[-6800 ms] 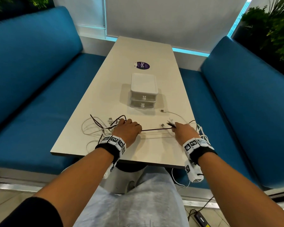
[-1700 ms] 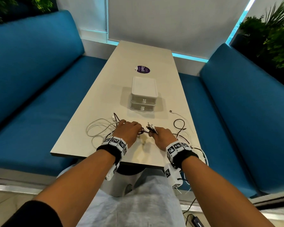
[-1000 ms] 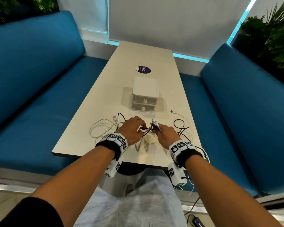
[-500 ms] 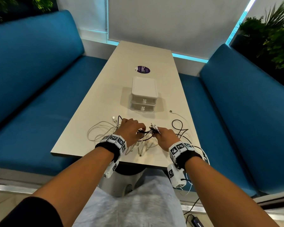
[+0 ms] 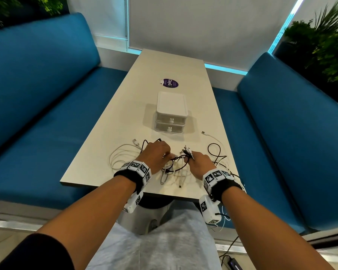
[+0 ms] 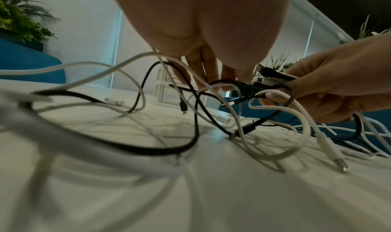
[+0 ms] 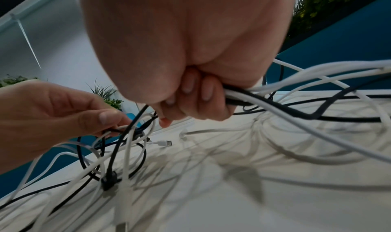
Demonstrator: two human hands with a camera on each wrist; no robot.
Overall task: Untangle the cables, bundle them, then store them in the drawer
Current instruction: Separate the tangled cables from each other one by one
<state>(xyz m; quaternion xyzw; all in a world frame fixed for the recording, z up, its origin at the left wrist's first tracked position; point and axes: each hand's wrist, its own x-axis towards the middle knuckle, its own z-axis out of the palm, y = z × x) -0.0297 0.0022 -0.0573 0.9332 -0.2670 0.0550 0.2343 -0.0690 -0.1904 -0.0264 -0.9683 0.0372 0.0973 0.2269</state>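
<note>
Several black and white cables (image 5: 176, 166) lie tangled on the near end of the table (image 5: 125, 117). My right hand (image 5: 199, 162) grips a bunch of cable ends, whose plugs (image 5: 187, 150) stick up out of the fist. In the right wrist view its curled fingers (image 7: 196, 100) clamp black and white strands (image 7: 264, 95). My left hand (image 5: 156, 154) pinches a black cable (image 6: 224, 82) in the knot just left of the right hand. The white two-drawer box (image 5: 171, 114) stands behind the hands, both drawers closed.
White loops (image 5: 121, 158) spread left of my left hand; more cable (image 5: 217, 152) trails right, some over the table's right edge (image 5: 240, 184). A purple sticker (image 5: 170, 83) lies beyond the box. Blue benches (image 5: 37, 117) flank the table.
My hands came together from a spread, taut black cable to a close pinch over the knot. In the last second the bunch dropped slightly toward the table; the hands stay close.
</note>
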